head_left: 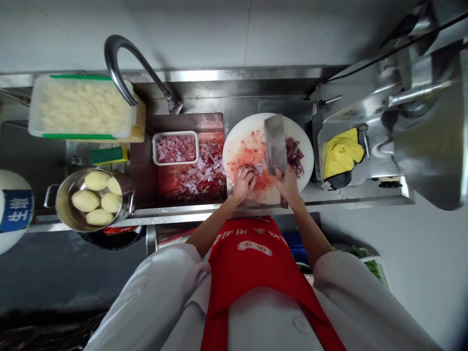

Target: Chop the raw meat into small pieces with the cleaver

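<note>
A round white cutting board, smeared with red juice, lies across the counter in front of me. My right hand is wrapped round the handle of a cleaver, whose broad blade is over the board. Curled fingers of my left hand press on a small pale-pink piece of raw meat, just left of the blade. To the blade's right sits a pile of dark red cut pieces. The cleaver hides part of the board.
Left of the board, a sink holds loose pink meat and a white basket of it. Further left stand a pot of peeled potatoes, a lidded tub and a sponge. A faucet arches above. Rightward lies a yellow cloth.
</note>
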Tool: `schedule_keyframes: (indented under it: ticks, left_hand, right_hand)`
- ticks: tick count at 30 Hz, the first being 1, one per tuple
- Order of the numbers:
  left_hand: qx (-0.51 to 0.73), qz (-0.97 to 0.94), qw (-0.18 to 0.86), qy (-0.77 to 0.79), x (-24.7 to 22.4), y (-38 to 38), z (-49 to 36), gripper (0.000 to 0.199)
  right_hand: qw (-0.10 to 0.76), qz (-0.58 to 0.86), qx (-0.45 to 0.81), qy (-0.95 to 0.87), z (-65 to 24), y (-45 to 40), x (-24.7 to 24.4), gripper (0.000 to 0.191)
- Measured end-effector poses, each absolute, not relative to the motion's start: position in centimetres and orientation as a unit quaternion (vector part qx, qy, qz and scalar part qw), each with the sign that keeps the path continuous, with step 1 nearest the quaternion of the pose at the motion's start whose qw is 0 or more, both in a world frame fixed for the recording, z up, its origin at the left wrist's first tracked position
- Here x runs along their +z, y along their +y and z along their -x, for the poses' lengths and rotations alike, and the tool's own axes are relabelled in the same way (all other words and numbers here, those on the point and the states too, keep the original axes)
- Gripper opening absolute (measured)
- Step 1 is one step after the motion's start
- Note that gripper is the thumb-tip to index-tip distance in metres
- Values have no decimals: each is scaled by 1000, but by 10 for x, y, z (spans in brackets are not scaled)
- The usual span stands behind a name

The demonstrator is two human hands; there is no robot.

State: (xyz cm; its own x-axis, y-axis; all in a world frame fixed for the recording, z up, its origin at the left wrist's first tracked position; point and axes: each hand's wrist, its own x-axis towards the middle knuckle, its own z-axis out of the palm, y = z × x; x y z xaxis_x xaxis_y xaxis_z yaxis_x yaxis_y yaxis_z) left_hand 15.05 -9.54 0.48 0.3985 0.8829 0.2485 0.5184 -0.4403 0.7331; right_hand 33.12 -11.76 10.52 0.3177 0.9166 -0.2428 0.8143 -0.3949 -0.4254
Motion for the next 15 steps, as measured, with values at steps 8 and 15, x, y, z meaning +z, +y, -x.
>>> schedule_keyframes:
  ticks: [8,15]
  left_hand:
    - [155,-838,312,420,11,-7,-266,14]
    - [294,-712,505,389,33,18,-195,33]
  right_hand:
    - [177,865,200,-425,-410,-211,126,39]
    - [33,825,315,-467,-395,-244,131,32]
